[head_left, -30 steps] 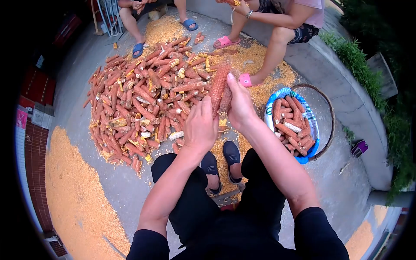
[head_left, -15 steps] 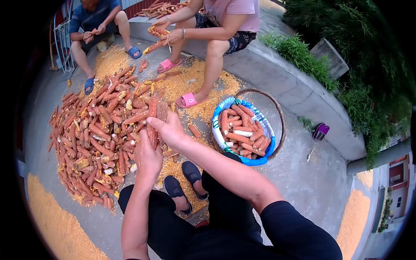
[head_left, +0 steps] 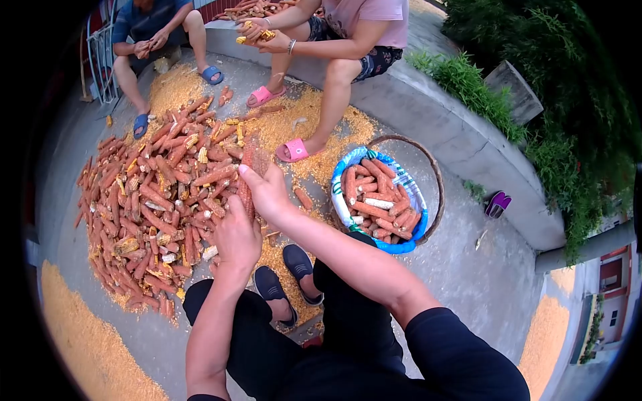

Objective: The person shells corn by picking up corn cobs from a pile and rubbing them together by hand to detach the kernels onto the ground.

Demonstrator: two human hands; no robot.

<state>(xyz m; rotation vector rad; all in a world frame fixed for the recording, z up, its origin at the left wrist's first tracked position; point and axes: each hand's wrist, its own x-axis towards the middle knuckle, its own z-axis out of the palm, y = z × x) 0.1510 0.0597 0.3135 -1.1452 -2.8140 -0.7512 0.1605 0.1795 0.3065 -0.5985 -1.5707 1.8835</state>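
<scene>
Held cobs: two reddish corn cobs (head_left: 247, 187) pressed together in front of me, over the near edge of the heap
Grip: left hand (head_left: 238, 235) closed round the lower part of one; right hand (head_left: 269, 195) closed on the pair, thumb across
Basket: the basket (head_left: 419, 243), right of the heap, lined in blue and white cloth, well filled with reddish cobs and a pale one (head_left: 379, 204); its hooped handle (head_left: 441, 194) leans outward
Heap: loose cobs (head_left: 150, 220), some with yellow kernels, piled straight on the ground
</scene>
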